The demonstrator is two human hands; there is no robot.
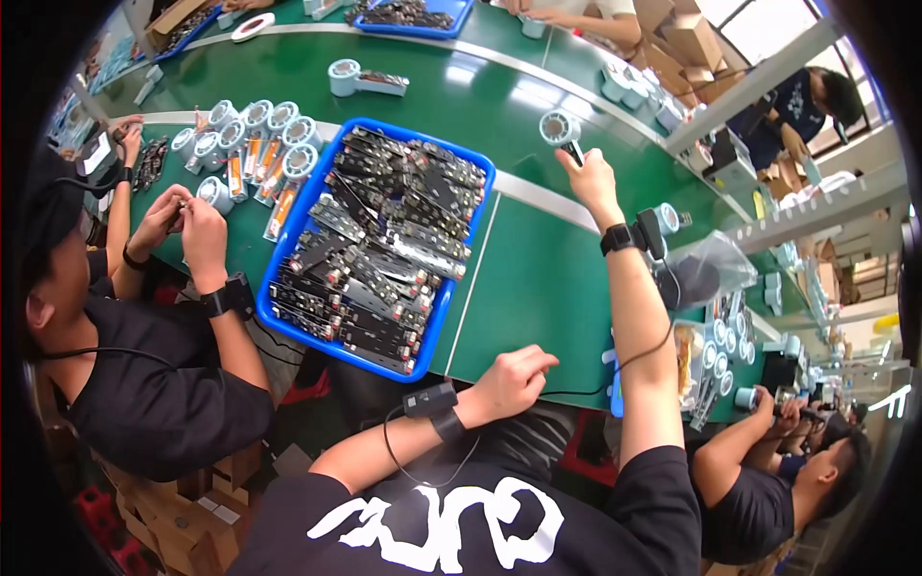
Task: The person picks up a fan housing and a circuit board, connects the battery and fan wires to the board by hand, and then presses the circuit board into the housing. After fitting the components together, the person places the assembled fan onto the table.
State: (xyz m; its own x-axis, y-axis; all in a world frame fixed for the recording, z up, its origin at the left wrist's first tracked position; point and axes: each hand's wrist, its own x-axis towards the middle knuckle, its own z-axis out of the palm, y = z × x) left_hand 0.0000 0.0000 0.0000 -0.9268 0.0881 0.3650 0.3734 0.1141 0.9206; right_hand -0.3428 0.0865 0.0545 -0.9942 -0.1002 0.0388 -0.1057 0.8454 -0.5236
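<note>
My right hand (591, 180) is stretched out over the green work surface (519, 259). It grips a small handheld fan (559, 127) by its dark handle, with the round light-blue head pointing away from me. Close to my body, my left hand (517, 382) hovers at the table's near edge. One of its fingers points to the right while the others curl loosely, and nothing shows in it. Left of both hands lies a blue tray (437, 336) heaped with black, narrow circuit-board parts (384, 250).
Several light-blue fan heads with orange-labelled handles (254, 144) are grouped left of the tray. A lone fan part (346, 77) lies farther back. A co-worker (144, 374) sits close on my left, another person (778, 480) on my right. A clear plastic bag (715, 264) is beside my right forearm.
</note>
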